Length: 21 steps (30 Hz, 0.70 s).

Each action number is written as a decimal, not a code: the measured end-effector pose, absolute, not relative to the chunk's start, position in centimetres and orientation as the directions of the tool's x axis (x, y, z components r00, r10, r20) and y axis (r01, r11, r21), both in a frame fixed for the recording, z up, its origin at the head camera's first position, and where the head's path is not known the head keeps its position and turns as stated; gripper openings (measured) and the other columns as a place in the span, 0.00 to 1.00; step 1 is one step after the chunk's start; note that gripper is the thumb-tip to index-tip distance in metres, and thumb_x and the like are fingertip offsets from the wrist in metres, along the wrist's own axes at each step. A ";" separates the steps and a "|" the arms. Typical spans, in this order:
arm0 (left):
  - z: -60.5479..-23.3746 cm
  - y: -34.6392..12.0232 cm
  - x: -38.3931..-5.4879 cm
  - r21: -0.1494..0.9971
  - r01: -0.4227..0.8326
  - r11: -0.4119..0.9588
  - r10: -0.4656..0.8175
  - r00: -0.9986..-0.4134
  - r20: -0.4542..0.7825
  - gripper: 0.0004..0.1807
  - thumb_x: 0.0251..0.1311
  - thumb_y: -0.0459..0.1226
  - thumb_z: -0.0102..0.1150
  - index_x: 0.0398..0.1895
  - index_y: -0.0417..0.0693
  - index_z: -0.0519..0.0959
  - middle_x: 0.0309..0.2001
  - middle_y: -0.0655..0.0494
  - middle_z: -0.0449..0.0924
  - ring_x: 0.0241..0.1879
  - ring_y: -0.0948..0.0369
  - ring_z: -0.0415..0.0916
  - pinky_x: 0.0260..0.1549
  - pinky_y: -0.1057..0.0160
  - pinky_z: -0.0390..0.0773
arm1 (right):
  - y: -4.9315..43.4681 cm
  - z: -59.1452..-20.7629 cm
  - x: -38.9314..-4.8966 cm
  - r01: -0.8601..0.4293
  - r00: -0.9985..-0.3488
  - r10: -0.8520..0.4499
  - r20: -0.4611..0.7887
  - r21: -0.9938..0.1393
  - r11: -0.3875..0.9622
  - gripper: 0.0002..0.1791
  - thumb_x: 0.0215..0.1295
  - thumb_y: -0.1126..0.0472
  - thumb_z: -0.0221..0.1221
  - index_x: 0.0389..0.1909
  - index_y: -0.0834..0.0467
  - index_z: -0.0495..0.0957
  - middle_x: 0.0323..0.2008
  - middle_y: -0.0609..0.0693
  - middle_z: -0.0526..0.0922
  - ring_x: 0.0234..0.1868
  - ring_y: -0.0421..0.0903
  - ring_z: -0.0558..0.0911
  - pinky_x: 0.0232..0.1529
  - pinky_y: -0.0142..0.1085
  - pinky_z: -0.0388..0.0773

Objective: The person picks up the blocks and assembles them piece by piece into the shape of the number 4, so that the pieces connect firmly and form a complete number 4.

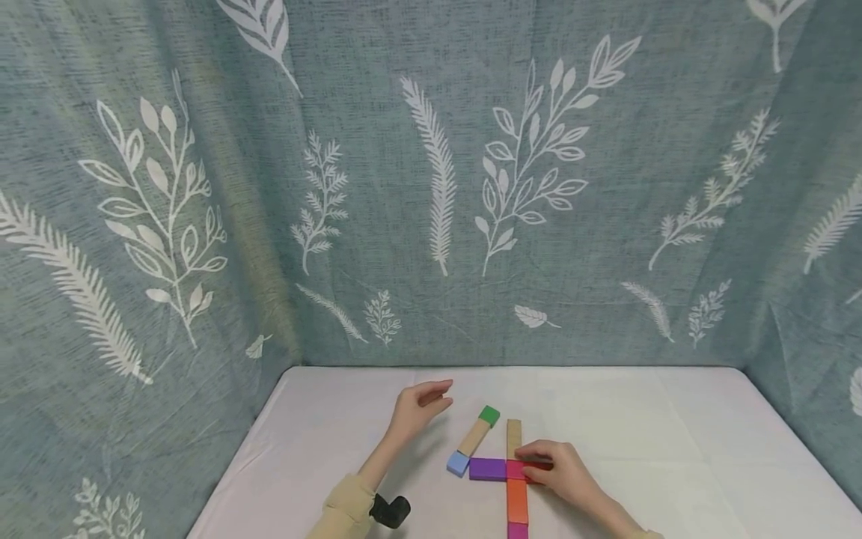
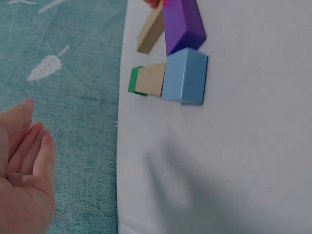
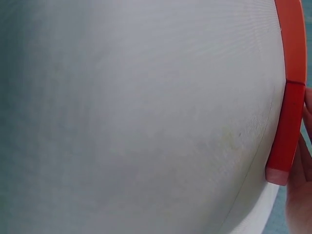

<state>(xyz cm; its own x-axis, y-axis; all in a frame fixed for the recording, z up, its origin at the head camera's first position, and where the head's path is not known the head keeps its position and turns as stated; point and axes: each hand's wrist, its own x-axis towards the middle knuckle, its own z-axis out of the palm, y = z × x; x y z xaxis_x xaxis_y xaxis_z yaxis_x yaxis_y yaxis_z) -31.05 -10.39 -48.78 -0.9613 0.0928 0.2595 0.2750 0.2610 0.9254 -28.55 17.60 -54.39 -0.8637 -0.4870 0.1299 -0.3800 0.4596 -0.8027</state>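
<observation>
My right hand [image 1: 562, 473] grips a red block [image 3: 286, 131] with its thumb and fingers, at the right side of a cross of blocks. At the cross's centre lies a pinkish-red block [image 1: 514, 469]. A purple block [image 1: 488, 469] extends left from it, a plain wooden block [image 1: 514, 434] away from me, and an orange block [image 1: 517, 500] towards me, followed by a magenta block [image 1: 518, 531]. To the left, my left hand [image 1: 416, 410] hovers over the table with fingers loosely bent, holding nothing. Nearest to it, a slanted row joins green [image 1: 489, 415], plain wooden [image 1: 474, 437] and light blue [image 1: 458, 463] blocks.
A white cloth-covered table [image 1: 673, 449] lies under the blocks. Behind it and along both sides hangs a teal curtain [image 1: 377, 187] with white leaf prints. A black strap device [image 1: 390, 511] sits at my left wrist.
</observation>
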 end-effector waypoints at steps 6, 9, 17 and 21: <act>-48.9 -10.8 -29.1 0.958 0.226 0.178 0.025 -0.974 0.225 0.18 0.56 0.29 0.62 0.50 0.31 0.78 0.53 0.35 0.78 0.57 0.45 0.74 0.52 0.66 0.79 | 17.9 -54.2 -28.5 -0.321 -0.874 -0.477 0.088 -0.842 0.432 0.15 0.59 0.62 0.63 0.47 0.61 0.81 0.45 0.56 0.85 0.48 0.52 0.83 0.46 0.36 0.83; -49.3 -11.2 -28.4 0.965 0.212 0.154 -0.017 -0.976 0.217 0.18 0.56 0.30 0.63 0.50 0.32 0.78 0.53 0.34 0.78 0.57 0.44 0.74 0.52 0.67 0.79 | 18.2 -53.7 -28.5 -0.256 -0.897 -0.438 0.057 -0.874 0.412 0.17 0.61 0.59 0.62 0.49 0.60 0.80 0.47 0.57 0.84 0.52 0.55 0.81 0.48 0.39 0.83; -49.7 -12.0 -27.3 0.967 0.186 0.175 -0.080 -0.976 0.202 0.18 0.56 0.31 0.64 0.50 0.34 0.79 0.52 0.37 0.79 0.55 0.47 0.76 0.51 0.68 0.79 | 20.0 -52.3 -28.3 -0.157 -0.955 -0.295 0.022 -0.883 0.443 0.20 0.62 0.55 0.61 0.54 0.59 0.78 0.53 0.56 0.81 0.57 0.56 0.77 0.54 0.43 0.79; -49.6 -12.2 -27.2 0.965 0.183 0.186 -0.103 -0.974 0.204 0.18 0.55 0.31 0.64 0.50 0.35 0.79 0.52 0.36 0.79 0.55 0.47 0.76 0.51 0.69 0.79 | 21.4 -51.6 -28.1 -0.142 -0.973 -0.228 0.041 -0.883 0.447 0.21 0.63 0.54 0.60 0.56 0.58 0.77 0.55 0.55 0.80 0.58 0.54 0.77 0.57 0.43 0.78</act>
